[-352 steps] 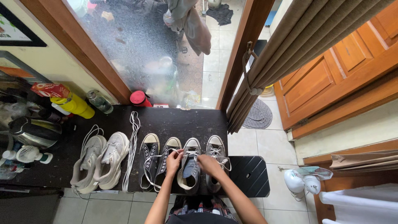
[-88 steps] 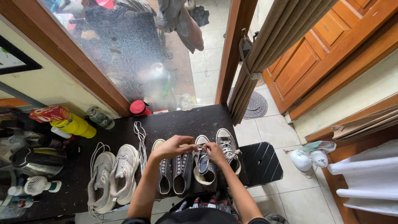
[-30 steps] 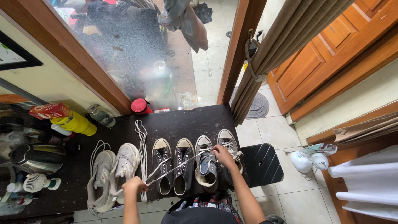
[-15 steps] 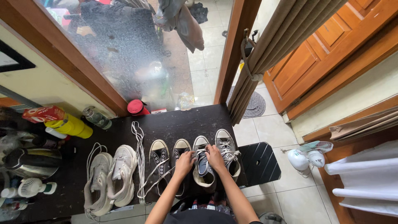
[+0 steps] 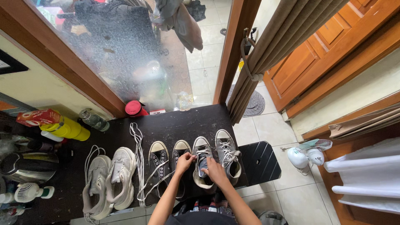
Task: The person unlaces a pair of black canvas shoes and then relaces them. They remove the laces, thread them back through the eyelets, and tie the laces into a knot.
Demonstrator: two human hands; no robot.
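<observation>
Left hand pinching white lace of grey canvas sneaker; right hand resting on sneaker, grip unclear; black low table.

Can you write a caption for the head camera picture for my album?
Both hands, left hand and right hand, lacing a grey sneaker.

Clutter around a dark, scuffed shelf top

At the shelf's far edge stand a red round-lidded jar and a clear plastic bottle; a yellow cylindrical bottle lies left of them. A pair of pale chunky trainers sits on its left part, loose white laces beside them. Right of the shelf, a small white fan lies on the tiled floor.
</observation>
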